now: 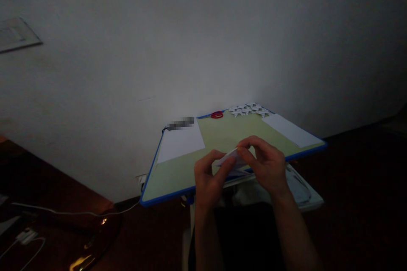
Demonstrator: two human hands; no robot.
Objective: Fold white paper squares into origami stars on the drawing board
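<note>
Your left hand (207, 180) and right hand (270, 166) pinched partly folded paper (229, 155), while pointy paper shapes (246, 110) looked done and flat sheets (182, 144) unused.

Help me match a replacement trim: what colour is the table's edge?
The table's edge is blue, clearest in the head view.

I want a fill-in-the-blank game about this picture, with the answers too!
1. The left hand and right hand hold folded paper coloured ____.
2. The scissors have ____ handles.
3. The table has a ____ edge.
4. The small folded shapes lie near the table's far ____ corner.

Missing words: white; red; blue; right.
</note>
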